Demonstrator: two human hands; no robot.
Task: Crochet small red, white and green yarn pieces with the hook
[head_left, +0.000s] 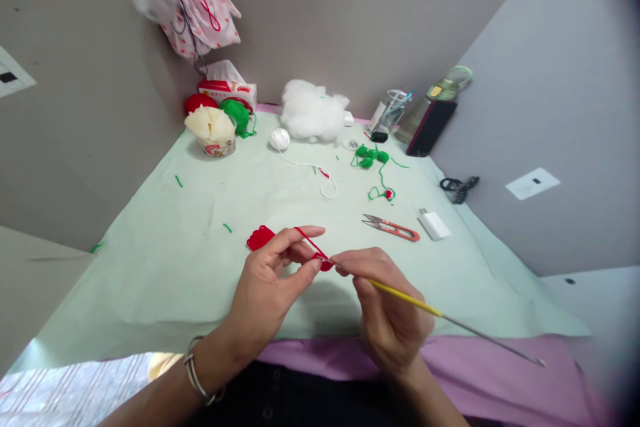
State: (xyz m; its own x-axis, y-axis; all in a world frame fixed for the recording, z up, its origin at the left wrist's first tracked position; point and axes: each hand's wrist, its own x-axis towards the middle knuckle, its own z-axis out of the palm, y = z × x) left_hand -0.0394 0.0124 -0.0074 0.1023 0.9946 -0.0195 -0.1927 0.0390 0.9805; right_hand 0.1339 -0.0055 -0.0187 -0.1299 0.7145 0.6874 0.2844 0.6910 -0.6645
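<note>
My left hand [273, 280] pinches a small red crocheted piece [326, 265] between thumb and fingers, with red yarn [310, 241] running over its raised index finger. My right hand [393, 307] is closed round a crochet hook [405, 296] with a yellow middle and metal ends. The hook's left tip meets the red piece, and its other end points down to the right. A larger red crocheted patch [261, 237] lies on the table just behind my left hand, partly covered by it.
Orange-handled snips [393, 228] and a white charger [434, 224] lie right of my hands. Farther back are a white yarn ball [279, 139], white stuffing [313, 110], green crocheted pieces [370, 157], a paper bowl [215, 140], a clear cup [390, 113] and a phone [431, 128].
</note>
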